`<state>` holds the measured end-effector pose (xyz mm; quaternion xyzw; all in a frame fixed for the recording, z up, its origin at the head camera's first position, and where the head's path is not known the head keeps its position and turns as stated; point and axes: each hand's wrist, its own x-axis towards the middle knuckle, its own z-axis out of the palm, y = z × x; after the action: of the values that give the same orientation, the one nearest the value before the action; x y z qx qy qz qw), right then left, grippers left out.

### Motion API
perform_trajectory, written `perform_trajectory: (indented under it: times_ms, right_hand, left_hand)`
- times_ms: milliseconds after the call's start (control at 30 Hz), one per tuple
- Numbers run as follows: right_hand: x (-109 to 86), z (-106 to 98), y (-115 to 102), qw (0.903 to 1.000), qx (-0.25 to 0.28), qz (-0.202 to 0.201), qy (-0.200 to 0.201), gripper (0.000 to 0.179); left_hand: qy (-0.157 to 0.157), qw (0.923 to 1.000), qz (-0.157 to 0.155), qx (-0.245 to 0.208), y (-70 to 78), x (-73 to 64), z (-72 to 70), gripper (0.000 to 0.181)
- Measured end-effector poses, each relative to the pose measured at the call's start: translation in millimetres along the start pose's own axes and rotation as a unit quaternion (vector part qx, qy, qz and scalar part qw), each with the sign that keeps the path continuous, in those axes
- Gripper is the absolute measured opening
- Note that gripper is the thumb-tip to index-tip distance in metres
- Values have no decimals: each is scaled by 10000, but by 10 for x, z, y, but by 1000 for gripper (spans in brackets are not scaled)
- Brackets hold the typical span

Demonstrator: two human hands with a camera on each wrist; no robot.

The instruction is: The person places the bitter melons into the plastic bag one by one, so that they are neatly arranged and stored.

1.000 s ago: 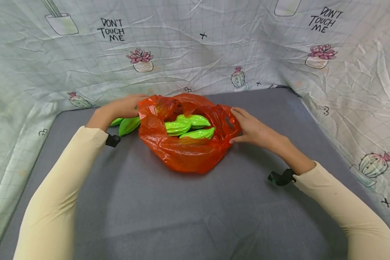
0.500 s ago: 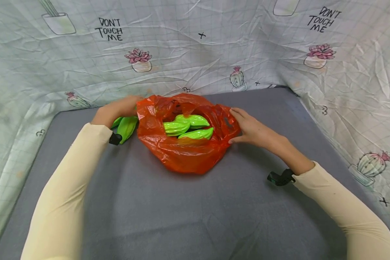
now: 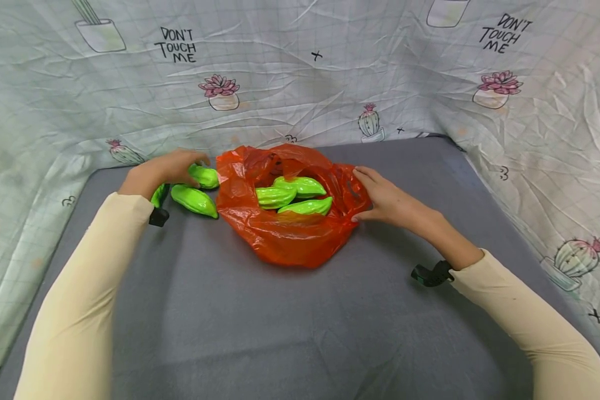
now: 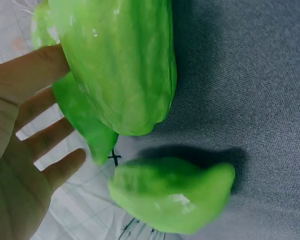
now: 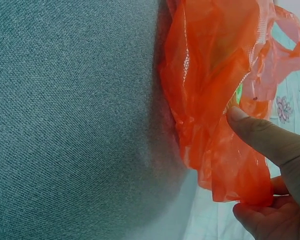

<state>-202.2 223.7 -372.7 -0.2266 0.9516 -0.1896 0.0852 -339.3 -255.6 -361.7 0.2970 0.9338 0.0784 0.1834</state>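
Observation:
A crinkled red plastic bag [image 3: 285,239] sits mid-table with its mouth spread; several bright green ridged gourds [image 3: 306,207] show inside. My right hand [image 3: 392,200] holds the bag's right rim, the thumb [image 5: 250,125] on one side of the film and fingertips beyond it. Left of the bag, my left hand [image 3: 167,169] reaches over loose gourds, its fingers fairly straight and spread around the back gourd [image 3: 205,176]. Another gourd [image 3: 194,200] lies just in front of that hand, large in the left wrist view and hiding the thumb tip. A third gourd [image 4: 172,195] lies by the wrist.
A grey cloth [image 3: 260,322] covers the table. Pale printed curtain walls [image 3: 290,72] stand close behind it and along both sides. A black wrist camera [image 3: 432,273] hangs from the right forearm, another [image 3: 158,216] from the left.
My left hand has drawn back leftward from the bag's side. The loose gourds beside it have shifted and now lie more spread out. My right hand keeps its place on the rim.

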Motion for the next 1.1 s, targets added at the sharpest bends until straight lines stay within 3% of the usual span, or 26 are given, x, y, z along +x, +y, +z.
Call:
perform_trajectory:
  times_ms: [167, 267, 367, 567, 667, 767, 933, 1100]
  right_hand:
    - [-2, 0, 0, 10000, -19, -22, 13, 105]
    - [-5, -1, 5, 10000, -18, -27, 28, 105]
    - [-3, 4, 18, 10000, -31, -36, 35, 104]
    - [-9, 1, 13, 10000, -39, -55, 32, 103]
    - [-13, -6, 1, 10000, -13, -52, 28, 103]
    - [-13, -8, -3, 10000, -1, -37, 23, 102]
    - [-23, -5, 3, 10000, -10, -23, 24, 103]
    - [-26, -9, 19, 10000, 17, -35, 17, 102]
  left_hand:
    - [-193, 9988, -427, -162, -39, -16, -26, 60]
    - [-209, 9985, -473, -180, -62, -36, -54, 55]
    - [-287, 9991, -292, -58, -68, -49, -71, 54]
    - [-574, 9980, -90, 229, -25, -74, -76, 86]
    - [-603, 9976, -48, 326, -12, -96, -87, 86]
    - [-591, 9958, 10, 695, -6, -126, -116, 81]
    - [-712, 9855, 142, 1536, 9, -165, -160, 75]
    - [-993, 9703, 825, 2046, 5, -184, -146, 71]
